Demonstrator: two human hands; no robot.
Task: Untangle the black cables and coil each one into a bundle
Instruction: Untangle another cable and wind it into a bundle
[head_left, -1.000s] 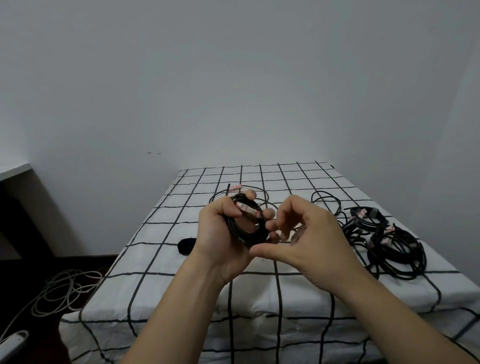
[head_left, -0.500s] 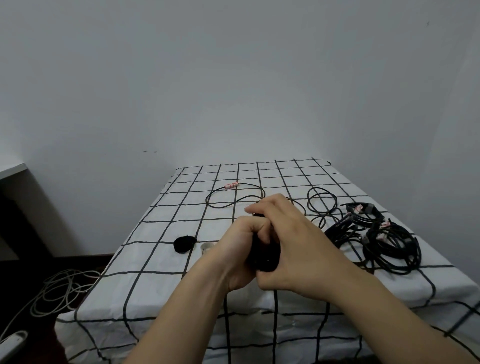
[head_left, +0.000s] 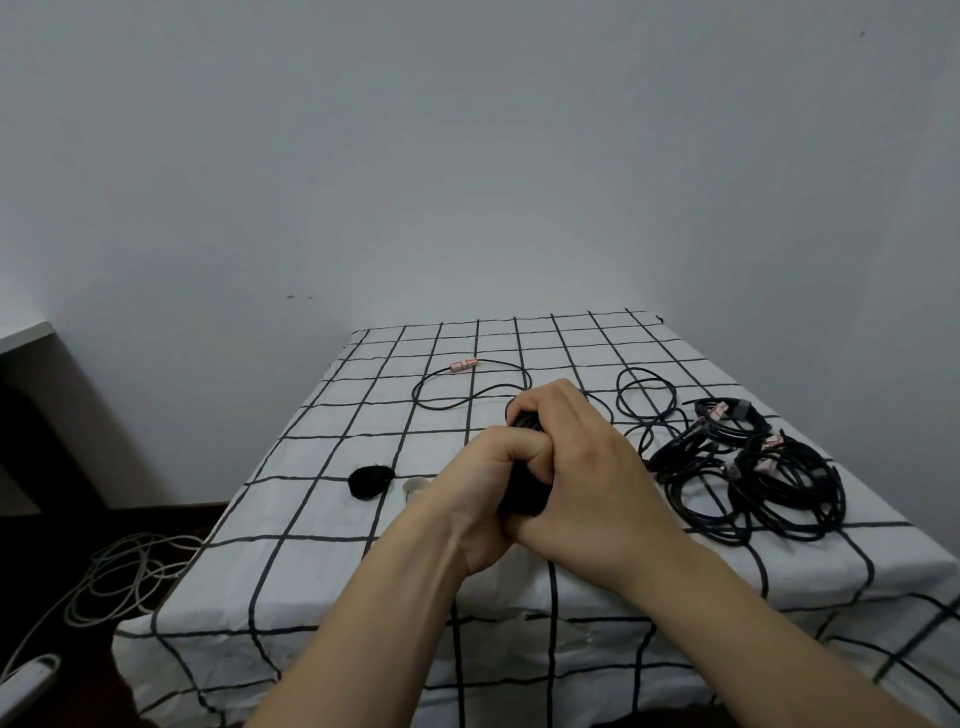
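Both hands close around one coiled black cable (head_left: 521, 491), held above the middle of the desk (head_left: 311, 545). The left hand (head_left: 478, 499) takes this bundle from the left with curled fingers. The right hand (head_left: 587, 483) wraps over it from the right. Each grip is tight on the bundle, so little of it shows. Right of the bundle, a pile of black cables (head_left: 753, 478) lies on the desk. Behind the bundle lies a loose cable with a pink tag (head_left: 464, 365). Left of the bundle rests a small black object (head_left: 370, 480).
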